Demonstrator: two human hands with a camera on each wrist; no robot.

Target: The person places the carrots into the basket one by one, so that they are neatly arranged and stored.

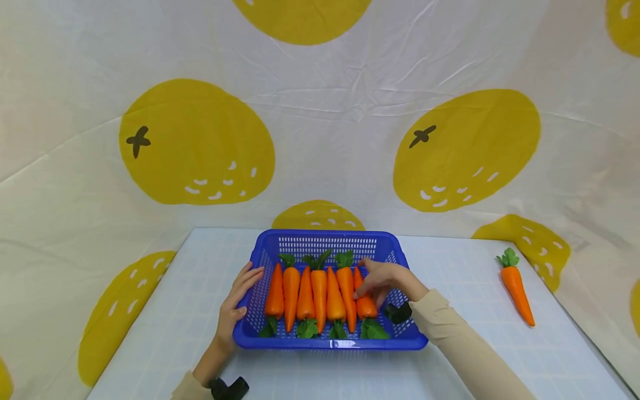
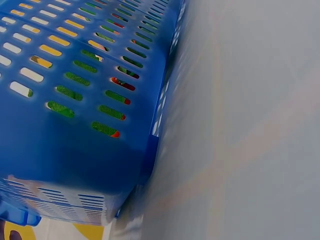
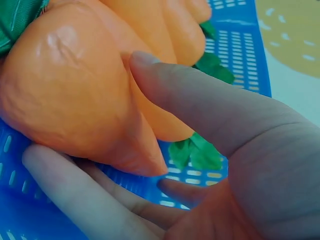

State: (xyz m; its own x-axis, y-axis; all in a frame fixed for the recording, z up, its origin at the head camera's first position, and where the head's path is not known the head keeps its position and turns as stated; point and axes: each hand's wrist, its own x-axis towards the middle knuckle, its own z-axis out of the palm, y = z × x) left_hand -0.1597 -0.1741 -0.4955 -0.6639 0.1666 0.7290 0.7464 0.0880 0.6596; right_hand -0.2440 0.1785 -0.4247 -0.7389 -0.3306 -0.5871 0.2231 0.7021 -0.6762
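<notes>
A blue plastic basket [image 1: 332, 344] holds a row of glossy orange carrots [image 1: 318, 289], their leafy ends alternating front and back. Beside the basket's left rim is my left hand [image 1: 234, 303], its fairly straight fingers touching the rim. In the left wrist view only the slotted basket wall [image 2: 75, 135] and the tabletop show clearly. Inside the basket, my right hand [image 1: 384, 279] straddles the rightmost carrot [image 1: 366, 306]. Seen from the right wrist, the thumb [image 3: 175, 85] lies along one side of that carrot and loosely spread fingers lie along the other.
Another carrot [image 1: 517, 291] with green leaves lies on the right part of the white table [image 1: 460, 266]. Behind the table hangs a pale cloth [image 1: 330, 155] printed with large yellow fruit shapes. A black wrist camera [image 1: 229, 388] sits on the left wrist.
</notes>
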